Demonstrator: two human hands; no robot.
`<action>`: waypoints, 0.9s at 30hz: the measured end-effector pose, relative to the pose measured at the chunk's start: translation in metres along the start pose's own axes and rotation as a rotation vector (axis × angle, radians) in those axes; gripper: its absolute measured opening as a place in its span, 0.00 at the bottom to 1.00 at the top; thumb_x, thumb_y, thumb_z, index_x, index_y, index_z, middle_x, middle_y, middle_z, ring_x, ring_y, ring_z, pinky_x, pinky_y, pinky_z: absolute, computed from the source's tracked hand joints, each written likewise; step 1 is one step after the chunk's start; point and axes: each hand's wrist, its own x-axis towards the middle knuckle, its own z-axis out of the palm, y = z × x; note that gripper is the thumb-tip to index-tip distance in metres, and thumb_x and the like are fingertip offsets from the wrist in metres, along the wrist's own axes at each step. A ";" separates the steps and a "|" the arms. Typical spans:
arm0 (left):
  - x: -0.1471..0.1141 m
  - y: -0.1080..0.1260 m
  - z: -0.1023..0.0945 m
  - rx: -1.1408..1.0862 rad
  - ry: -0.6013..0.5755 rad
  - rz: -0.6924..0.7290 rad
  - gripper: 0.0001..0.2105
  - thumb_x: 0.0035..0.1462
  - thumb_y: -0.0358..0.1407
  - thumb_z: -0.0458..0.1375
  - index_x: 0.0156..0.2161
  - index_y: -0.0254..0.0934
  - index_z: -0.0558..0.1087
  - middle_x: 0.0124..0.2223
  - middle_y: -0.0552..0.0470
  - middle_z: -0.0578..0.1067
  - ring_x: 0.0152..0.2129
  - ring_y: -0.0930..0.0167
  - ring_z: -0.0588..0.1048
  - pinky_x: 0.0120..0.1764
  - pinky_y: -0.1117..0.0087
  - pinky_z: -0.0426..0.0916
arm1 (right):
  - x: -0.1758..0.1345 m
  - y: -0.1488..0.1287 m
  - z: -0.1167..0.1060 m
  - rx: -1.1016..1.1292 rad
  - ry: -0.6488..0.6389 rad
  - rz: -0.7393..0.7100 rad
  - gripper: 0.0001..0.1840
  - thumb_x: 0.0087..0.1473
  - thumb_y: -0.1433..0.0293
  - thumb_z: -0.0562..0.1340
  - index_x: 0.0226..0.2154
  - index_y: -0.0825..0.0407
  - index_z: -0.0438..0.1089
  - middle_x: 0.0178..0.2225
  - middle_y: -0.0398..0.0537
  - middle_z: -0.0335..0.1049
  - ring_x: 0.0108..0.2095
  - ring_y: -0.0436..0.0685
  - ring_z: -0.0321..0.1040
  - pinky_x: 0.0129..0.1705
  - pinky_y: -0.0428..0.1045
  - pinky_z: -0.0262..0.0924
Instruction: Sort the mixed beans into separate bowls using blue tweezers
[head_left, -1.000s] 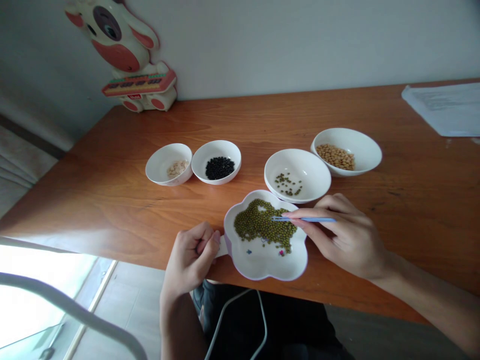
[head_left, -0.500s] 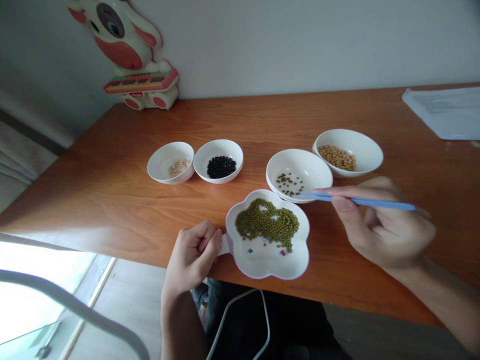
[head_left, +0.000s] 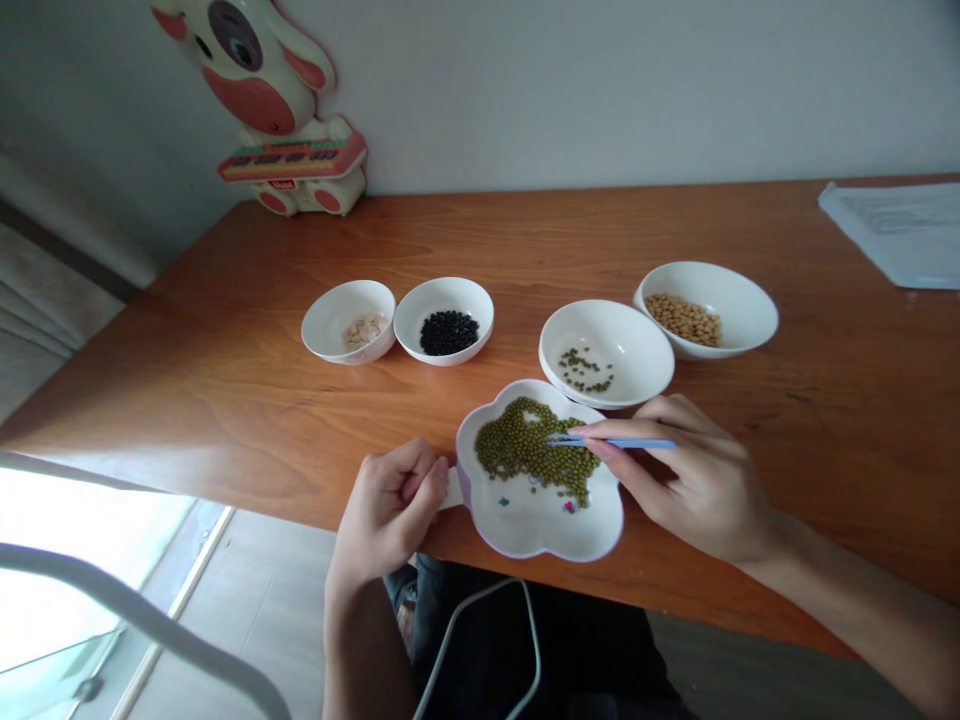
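My left hand [head_left: 394, 505] is closed around the short handle of a white, flower-shaped dish [head_left: 525, 530] with a lilac rim, at the table's front edge. Green mung beans [head_left: 517, 440] cover the far part of its inside. Between thumb and fingers, my right hand [head_left: 690, 480] pinches blue tweezers [head_left: 634, 442], their tips over the beans in the dish. Whether the tips grip a bean is too small to tell. Just behind the dish, a white bowl [head_left: 637, 350] holds a small scatter of mung beans [head_left: 585, 372]; it seems stacked on another bowl.
Further bowls hold tan beans [head_left: 686, 318], black beans [head_left: 448, 332] and pale flat pieces [head_left: 364, 332]. A cow-shaped toy keyboard [head_left: 292, 160] stands at the table's back left. Papers in a clear sleeve [head_left: 900, 230] lie at the back right. A pale cable [head_left: 529, 640] hangs over my lap.
My right hand has moved left and toward me, carrying the tweezers from the mung bean bowl to over the dish. My left hand keeps its hold; the view has shifted slightly.
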 end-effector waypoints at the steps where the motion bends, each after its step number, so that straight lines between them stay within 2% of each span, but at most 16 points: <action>1: 0.000 0.000 0.000 -0.001 0.002 0.003 0.21 0.67 0.38 0.53 0.24 0.42 0.50 0.17 0.59 0.60 0.14 0.77 0.60 0.19 0.74 0.54 | 0.000 0.000 0.000 -0.004 -0.003 -0.002 0.15 0.55 0.77 0.70 0.45 0.47 0.78 0.33 0.43 0.79 0.32 0.53 0.74 0.35 0.50 0.69; 8: 0.001 0.000 0.001 -0.002 0.000 0.001 0.21 0.66 0.37 0.54 0.24 0.42 0.50 0.18 0.59 0.59 0.15 0.77 0.60 0.19 0.73 0.54 | 0.004 -0.003 0.001 -0.025 0.020 -0.011 0.15 0.56 0.78 0.70 0.44 0.47 0.78 0.33 0.42 0.79 0.32 0.52 0.74 0.36 0.49 0.70; 12: 0.001 0.002 0.001 0.002 0.000 0.008 0.20 0.66 0.37 0.54 0.23 0.41 0.51 0.17 0.59 0.61 0.14 0.77 0.60 0.19 0.74 0.54 | 0.005 -0.004 -0.007 -0.022 0.069 -0.027 0.21 0.54 0.80 0.70 0.48 0.44 0.77 0.34 0.41 0.81 0.30 0.52 0.73 0.33 0.50 0.68; 17: 0.001 0.000 0.000 -0.004 -0.003 0.014 0.20 0.65 0.36 0.55 0.24 0.41 0.51 0.16 0.58 0.63 0.14 0.77 0.62 0.19 0.75 0.55 | 0.000 0.008 -0.023 -0.153 0.250 0.000 0.28 0.54 0.80 0.69 0.53 0.38 0.76 0.35 0.40 0.80 0.26 0.52 0.69 0.26 0.51 0.65; 19: 0.000 -0.001 0.000 -0.013 -0.013 0.011 0.20 0.66 0.36 0.54 0.24 0.41 0.51 0.16 0.58 0.64 0.14 0.77 0.63 0.19 0.75 0.55 | -0.001 0.015 -0.027 -0.195 0.285 0.040 0.27 0.55 0.80 0.69 0.54 0.39 0.76 0.37 0.41 0.81 0.30 0.54 0.72 0.29 0.52 0.67; 21: -0.001 -0.002 0.000 -0.010 -0.016 0.015 0.20 0.67 0.37 0.54 0.24 0.42 0.51 0.17 0.58 0.64 0.14 0.76 0.63 0.18 0.75 0.55 | 0.001 0.019 -0.028 -0.214 0.275 0.087 0.25 0.57 0.79 0.68 0.53 0.40 0.76 0.40 0.42 0.81 0.34 0.56 0.74 0.34 0.53 0.69; 23: -0.001 -0.001 -0.001 0.007 -0.009 0.019 0.20 0.67 0.37 0.53 0.24 0.42 0.51 0.17 0.59 0.63 0.14 0.76 0.63 0.19 0.75 0.55 | 0.004 0.019 -0.027 -0.206 0.262 0.085 0.22 0.58 0.79 0.67 0.52 0.42 0.76 0.40 0.43 0.81 0.34 0.54 0.74 0.34 0.52 0.70; 25: -0.002 -0.001 -0.001 0.013 -0.007 0.020 0.20 0.67 0.37 0.53 0.24 0.42 0.51 0.16 0.59 0.63 0.14 0.77 0.62 0.19 0.75 0.56 | 0.007 0.015 -0.026 -0.158 0.242 -0.002 0.23 0.56 0.80 0.68 0.51 0.43 0.76 0.38 0.41 0.82 0.30 0.52 0.73 0.31 0.50 0.69; 27: -0.002 -0.001 -0.001 0.011 -0.013 0.016 0.20 0.67 0.37 0.53 0.24 0.41 0.51 0.17 0.58 0.64 0.14 0.77 0.62 0.19 0.75 0.56 | 0.009 0.010 -0.024 -0.088 0.166 -0.091 0.24 0.55 0.80 0.68 0.51 0.44 0.75 0.38 0.41 0.83 0.29 0.51 0.73 0.31 0.50 0.68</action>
